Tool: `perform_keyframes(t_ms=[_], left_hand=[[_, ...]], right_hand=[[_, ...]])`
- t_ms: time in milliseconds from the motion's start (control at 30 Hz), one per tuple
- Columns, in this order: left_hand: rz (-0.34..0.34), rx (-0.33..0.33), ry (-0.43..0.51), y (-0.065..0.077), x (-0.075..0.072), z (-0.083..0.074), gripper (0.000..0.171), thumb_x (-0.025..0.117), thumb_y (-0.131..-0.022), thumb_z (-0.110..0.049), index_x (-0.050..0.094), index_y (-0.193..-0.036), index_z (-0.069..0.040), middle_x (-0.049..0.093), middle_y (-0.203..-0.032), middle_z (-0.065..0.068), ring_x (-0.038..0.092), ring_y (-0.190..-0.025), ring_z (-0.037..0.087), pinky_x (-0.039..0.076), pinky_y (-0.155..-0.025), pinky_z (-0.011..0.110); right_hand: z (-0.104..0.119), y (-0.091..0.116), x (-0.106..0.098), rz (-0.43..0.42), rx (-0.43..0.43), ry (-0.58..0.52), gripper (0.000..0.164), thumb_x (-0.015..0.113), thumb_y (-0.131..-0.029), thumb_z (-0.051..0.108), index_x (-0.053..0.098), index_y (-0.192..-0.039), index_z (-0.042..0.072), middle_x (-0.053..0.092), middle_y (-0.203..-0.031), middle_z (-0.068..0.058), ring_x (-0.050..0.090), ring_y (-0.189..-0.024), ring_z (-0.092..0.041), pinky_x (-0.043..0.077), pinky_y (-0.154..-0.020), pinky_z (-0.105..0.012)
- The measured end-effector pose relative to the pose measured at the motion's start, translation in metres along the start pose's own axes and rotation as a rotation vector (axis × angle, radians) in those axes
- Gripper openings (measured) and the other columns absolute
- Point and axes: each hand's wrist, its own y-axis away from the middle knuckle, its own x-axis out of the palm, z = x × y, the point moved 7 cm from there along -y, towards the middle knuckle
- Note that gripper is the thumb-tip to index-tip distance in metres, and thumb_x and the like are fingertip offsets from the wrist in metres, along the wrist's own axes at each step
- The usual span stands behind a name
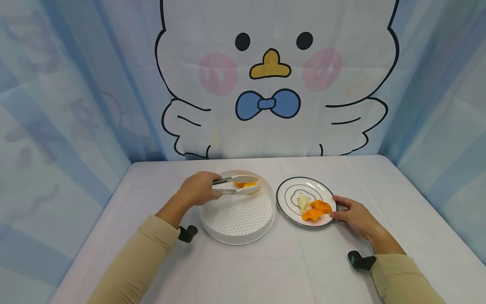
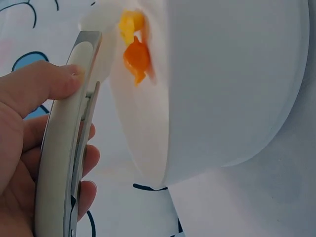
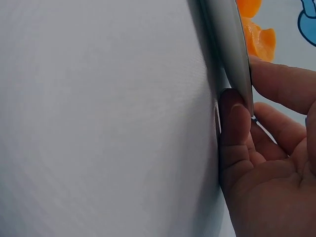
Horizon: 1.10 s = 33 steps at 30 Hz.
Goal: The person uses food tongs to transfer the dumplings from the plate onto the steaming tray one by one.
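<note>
A pale blue and white curtain (image 1: pixel 190 46) printed with a cartoon figure rises behind the scene, and in front of it spreads a white tabletop (image 1: pixel 265 274). Two tan sleeves (image 1: pixel 129 261) reach in from the near side, one at the left and one at the right. Left of centre stands a round white container (image 1: pixel 237 240) with a low wall and a base dotted with holes; just to its right lies a smaller white plate (image 1: pixel 290 210) with a dark rim line. The left hand (image 1: pixel 198 188), above the container's far left side, has its fingers curled round a pair of tongs (image 2: pixel 61 143), whose ends point right, over the container. The right hand (image 1: pixel 357 217) pinches the plate's right edge between thumb and fingers. A small black device (image 1: pixel 187 233) sits at each wrist. On the right part of the plate are two orange pieces (image 1: pixel 321 206), with a pale yellow piece (image 1: pixel 303 203) just left of them. In the far part of the container, an orange piece (image 2: pixel 137 59) and a yellow piece (image 2: pixel 131 22) lie close together beside the tongs' ends; whether the tongs touch them cannot be told.
</note>
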Motion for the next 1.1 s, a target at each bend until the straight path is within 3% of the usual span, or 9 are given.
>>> perform_keyframes(t_ms=[333, 567, 700, 867, 1100], left_hand=[[-0.028, 0.046, -0.005, 0.005, -0.006, -0.018, 0.056, 0.075, -0.089, -0.033, 0.060, -0.139, -0.013, 0.063, -0.131, 0.008, 0.058, -0.106, 0.024, 0.049, -0.091, 0.044], [-0.017, 0.088, 0.061, 0.005, -0.001, -0.042, 0.055, 0.076, -0.088, -0.032, 0.061, -0.138, -0.015, 0.062, -0.135, 0.005, 0.058, -0.116, 0.024, 0.047, -0.096, 0.046], [-0.012, 0.125, 0.073, 0.000, 0.005, -0.058, 0.054, 0.076, -0.088, -0.032, 0.062, -0.138, -0.016, 0.063, -0.132, 0.002, 0.058, -0.112, 0.021, 0.047, -0.096, 0.044], [0.016, 0.173, 0.076, -0.007, 0.015, -0.079, 0.052, 0.077, -0.087, -0.031, 0.064, -0.135, -0.015, 0.065, -0.125, 0.000, 0.057, -0.101, 0.017, 0.047, -0.092, 0.040], [0.031, 0.229, 0.073, -0.014, 0.024, -0.099, 0.045, 0.077, -0.088, -0.030, 0.068, -0.129, -0.015, 0.069, -0.117, 0.000, 0.057, -0.091, 0.015, 0.048, -0.081, 0.035]], right_hand=[[0.007, 0.007, 0.000, 0.006, 0.010, 0.101, 0.076, 0.069, -0.093, 0.020, 0.030, -0.151, -0.009, 0.024, -0.154, -0.035, 0.033, -0.132, -0.050, 0.032, -0.107, -0.060], [0.011, 0.012, 0.002, 0.000, -0.012, 0.149, 0.073, 0.071, -0.093, 0.024, 0.036, -0.146, -0.011, 0.040, -0.142, -0.035, 0.050, -0.110, -0.040, 0.046, -0.098, -0.051], [0.010, 0.014, 0.002, -0.013, -0.015, 0.152, 0.072, 0.071, -0.093, 0.025, 0.037, -0.146, -0.009, 0.044, -0.136, -0.035, 0.052, -0.108, -0.039, 0.048, -0.097, -0.050], [0.007, 0.015, 0.004, -0.022, -0.008, 0.109, 0.073, 0.072, -0.093, 0.026, 0.036, -0.148, -0.008, 0.041, -0.139, -0.036, 0.048, -0.117, -0.045, 0.044, -0.101, -0.053], [0.007, 0.015, 0.004, -0.024, 0.009, 0.076, 0.072, 0.072, -0.094, 0.022, 0.035, -0.149, -0.008, 0.038, -0.141, -0.036, 0.044, -0.120, -0.046, 0.041, -0.103, -0.054]])
